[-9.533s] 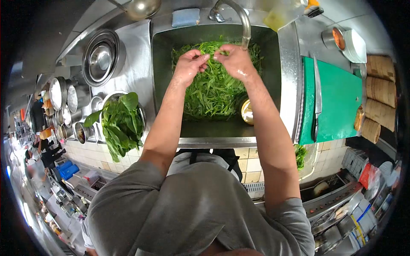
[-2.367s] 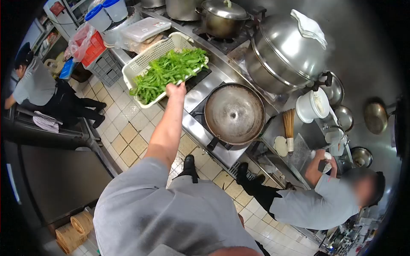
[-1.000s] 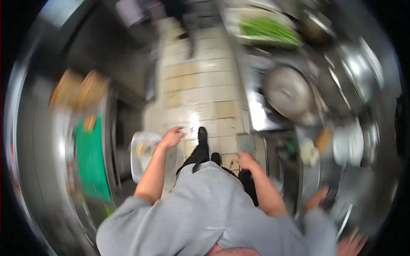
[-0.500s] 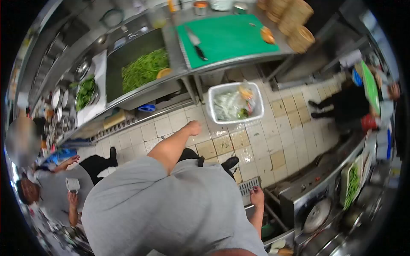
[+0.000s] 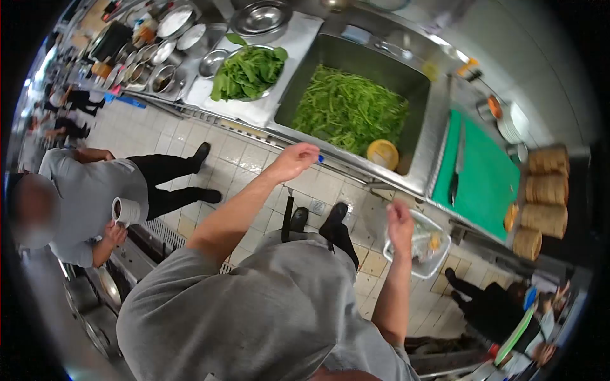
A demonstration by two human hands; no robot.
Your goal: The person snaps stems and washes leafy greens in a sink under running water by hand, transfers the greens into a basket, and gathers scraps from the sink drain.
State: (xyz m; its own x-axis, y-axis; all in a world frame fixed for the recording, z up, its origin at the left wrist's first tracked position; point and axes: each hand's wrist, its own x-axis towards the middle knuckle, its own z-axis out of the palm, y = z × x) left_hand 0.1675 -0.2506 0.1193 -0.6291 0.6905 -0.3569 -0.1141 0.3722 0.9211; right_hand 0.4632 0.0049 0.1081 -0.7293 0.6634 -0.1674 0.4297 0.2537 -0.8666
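Note:
My left hand (image 5: 293, 161) hovers just off the front edge of the steel sink (image 5: 424, 141), its fingers loosely bent and nothing visible in them. My right hand (image 5: 400, 223) is raised over the edge of a white plastic tub (image 5: 440, 261), partly blurred, with fingers loosely apart and nothing visible in its grasp. Leafy green stalks (image 5: 349, 105) fill much of the sink. Against its front right corner sits a round yellow container (image 5: 382, 153). A metal bowl of broad green leaves (image 5: 251, 71) stands on the white surface left of the sink.
Right of the sink, a green cutting board (image 5: 483, 184) holds a knife (image 5: 459, 162); bamboo steamers (image 5: 545, 187) stand beyond. At left, a person (image 5: 105, 184) holds a white cup (image 5: 126, 211). Another person (image 5: 502, 311) is at lower right. Metal bowls (image 5: 260, 20) line the counter.
My view has swung left, so the sink is now in front of me. Both hands have risen, the left to the sink's edge and the right from low at my side to the tub.

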